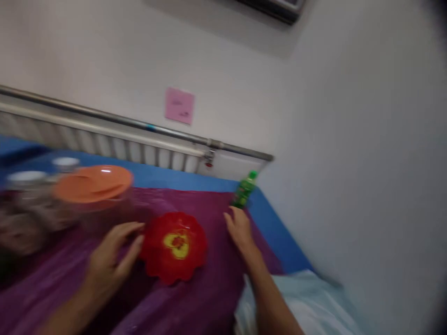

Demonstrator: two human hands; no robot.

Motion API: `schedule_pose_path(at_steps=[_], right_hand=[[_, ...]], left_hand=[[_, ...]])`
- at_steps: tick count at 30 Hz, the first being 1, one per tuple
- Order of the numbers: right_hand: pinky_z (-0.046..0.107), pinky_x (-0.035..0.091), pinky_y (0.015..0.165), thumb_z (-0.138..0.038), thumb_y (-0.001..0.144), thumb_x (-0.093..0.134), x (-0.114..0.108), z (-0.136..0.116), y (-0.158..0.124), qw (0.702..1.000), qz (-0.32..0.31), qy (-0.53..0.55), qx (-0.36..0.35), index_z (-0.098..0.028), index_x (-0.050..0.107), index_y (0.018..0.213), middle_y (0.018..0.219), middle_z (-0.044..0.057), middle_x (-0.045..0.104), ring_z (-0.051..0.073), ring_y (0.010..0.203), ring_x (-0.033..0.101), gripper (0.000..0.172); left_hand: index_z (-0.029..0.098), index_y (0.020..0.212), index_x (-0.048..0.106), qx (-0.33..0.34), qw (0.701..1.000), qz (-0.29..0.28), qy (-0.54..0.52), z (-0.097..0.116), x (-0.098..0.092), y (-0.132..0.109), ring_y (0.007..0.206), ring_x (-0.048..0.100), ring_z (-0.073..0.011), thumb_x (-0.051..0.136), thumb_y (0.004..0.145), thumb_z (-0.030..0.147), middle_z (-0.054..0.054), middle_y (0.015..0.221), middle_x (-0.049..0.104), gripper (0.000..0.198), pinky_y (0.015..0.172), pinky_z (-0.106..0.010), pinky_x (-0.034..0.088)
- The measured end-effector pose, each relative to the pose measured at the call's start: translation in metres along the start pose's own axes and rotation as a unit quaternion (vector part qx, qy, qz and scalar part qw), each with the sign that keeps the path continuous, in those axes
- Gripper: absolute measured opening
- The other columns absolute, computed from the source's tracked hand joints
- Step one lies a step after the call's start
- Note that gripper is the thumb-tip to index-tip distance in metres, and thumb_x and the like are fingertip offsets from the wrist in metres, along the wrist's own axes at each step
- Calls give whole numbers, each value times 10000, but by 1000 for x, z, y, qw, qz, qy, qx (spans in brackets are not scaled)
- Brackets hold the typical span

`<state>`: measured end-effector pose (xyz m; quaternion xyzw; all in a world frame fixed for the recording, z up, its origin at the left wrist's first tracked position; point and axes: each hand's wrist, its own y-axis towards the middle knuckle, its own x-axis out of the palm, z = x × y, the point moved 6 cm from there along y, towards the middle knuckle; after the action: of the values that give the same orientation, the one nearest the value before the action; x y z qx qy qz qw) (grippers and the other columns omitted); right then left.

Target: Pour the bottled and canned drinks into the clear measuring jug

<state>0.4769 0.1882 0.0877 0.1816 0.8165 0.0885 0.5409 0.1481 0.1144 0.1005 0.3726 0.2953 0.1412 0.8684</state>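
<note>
A red plate with a scalloped edge and a yellow pattern in its middle lies on a purple plastic sheet. At its left edge is my left hand, thumb and fingers apart around the rim; contact with the plate is too blurred to tell. My right hand is to the right of the plate, at the lower end of a green bottle. Its thumb and fingers are spread apart, and no grip on the bottle shows. The bottle leans slightly to the right.
Left of the plate stand a clear container with an orange lid and several white-lidded jars. A metal rail runs along the back wall, below a pink note. A pale blue plastic bag lies at the lower right.
</note>
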Motion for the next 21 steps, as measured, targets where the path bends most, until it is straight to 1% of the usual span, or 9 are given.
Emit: schedule_pose_path(at_steps=[3,4,7,8,9,11,15,18,21], right_hand=[[511,513,945,-342,883,445,-8,-30,-2,992,31,87,-87,-146,637,1084,1128,195,697,317,1084,661,341],[489,541,909,-395,895,452,-16,-43,-6,981,70,116,-142,-171,637,1074,1089,166,708,303,1035,680,341],[409,589,827,-436,937,470,-44,-78,-30,951,143,144,-233,-232,619,1128,1072,104,711,251,938,713,317],[393,597,811,-427,949,473,-54,-91,-40,945,152,141,-252,-245,608,1155,1082,94,711,241,926,719,306],[384,601,808,-413,960,472,-64,-104,-51,940,156,135,-272,-254,595,1180,1095,88,711,235,928,723,298],[372,606,824,-375,970,478,-80,-129,-71,928,157,127,-313,-261,573,1214,1113,82,713,229,951,726,285],[377,597,897,-307,972,492,-102,-164,-96,912,151,133,-358,-252,546,1253,1153,90,703,230,1029,714,292],[391,598,913,-301,966,509,-113,-180,-106,906,148,155,-365,-255,541,1280,1166,96,698,239,1057,707,318],[391,603,910,-274,954,531,-117,-197,-114,891,141,192,-387,-267,559,1275,1178,99,695,246,1094,694,322]], left_hand=[[256,1120,583,44,994,64,74,3,-48,12,905,675,-127,567,906,255,-7,1030,681,215,789,-220,558],[251,1123,584,35,989,95,107,1,-67,18,938,667,-140,565,908,270,-18,1044,676,216,828,-246,554],[197,1131,604,-48,950,183,249,-14,-133,40,1059,620,-244,537,911,396,-101,1120,658,304,942,-403,518],[150,1140,604,-83,929,177,315,-21,-152,49,1097,598,-295,513,908,428,-153,1155,646,374,973,-474,494],[92,1174,588,-123,903,130,392,-31,-167,60,1141,577,-330,479,908,427,-199,1189,630,441,998,-520,471],[26,1189,593,-154,892,59,421,-47,-191,82,1199,543,-387,495,886,403,-246,1231,607,493,1037,-573,426],[-13,1237,581,-218,872,-72,433,-75,-221,104,1147,554,-459,451,878,521,-283,1214,604,656,937,-636,456],[10,1150,630,-268,853,-125,430,-91,-237,98,975,634,-388,547,815,542,-221,1046,682,635,828,-517,519],[124,905,680,-285,849,-160,414,-94,-246,83,751,632,-272,556,809,479,-92,802,696,389,677,-341,476]])
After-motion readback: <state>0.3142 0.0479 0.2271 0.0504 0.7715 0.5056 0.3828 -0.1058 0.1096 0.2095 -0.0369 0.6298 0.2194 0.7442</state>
